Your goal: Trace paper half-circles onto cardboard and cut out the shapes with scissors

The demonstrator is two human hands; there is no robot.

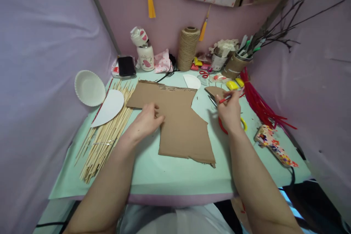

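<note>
A large brown cardboard sheet (181,124) with an irregular cut outline lies flat before me. At its left inner corner, my left hand (149,120) rests on the cardboard, fingers bent and thumb apart. My right hand (229,110) is closed around a slim red pen (225,99), its end pointing left. Just beyond that hand lies a small cardboard half-circle (214,90). Scissors (244,124) with red and yellow handles lie partly hidden under the right hand, their dark blades showing left of it.
Bundled bamboo sticks (102,142) lie left, under a white paper half-circle (111,106), near a white bowl (90,87). Behind stand a bottle (146,56), a twine spool (189,49) and a pen holder (236,65). Red pipe cleaners (257,102) and a flowered glue gun (274,144) lie right.
</note>
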